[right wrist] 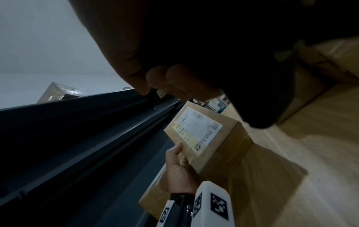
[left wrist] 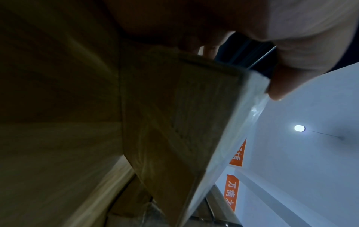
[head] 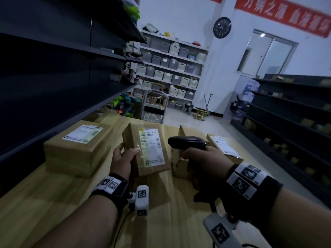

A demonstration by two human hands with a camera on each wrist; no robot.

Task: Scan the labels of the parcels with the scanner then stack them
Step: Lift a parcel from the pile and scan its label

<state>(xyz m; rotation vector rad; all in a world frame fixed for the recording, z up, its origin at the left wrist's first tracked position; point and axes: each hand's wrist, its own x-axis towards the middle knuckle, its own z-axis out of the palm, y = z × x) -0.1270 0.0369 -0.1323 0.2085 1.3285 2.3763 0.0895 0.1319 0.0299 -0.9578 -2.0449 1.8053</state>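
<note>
cardboard parcel (head: 146, 151) gripped by left hand (head: 123, 158).

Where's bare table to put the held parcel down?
Free: the wooden table near the person, in front of the large parcel. Crowded: the far edge, from the held parcel past the scanner to the right parcel.

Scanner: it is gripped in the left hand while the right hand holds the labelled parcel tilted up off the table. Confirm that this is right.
The hands are swapped. In the head view the right hand grips the scanner, and the left hand holds the labelled parcel tilted up off the table. The rest stands.
</note>
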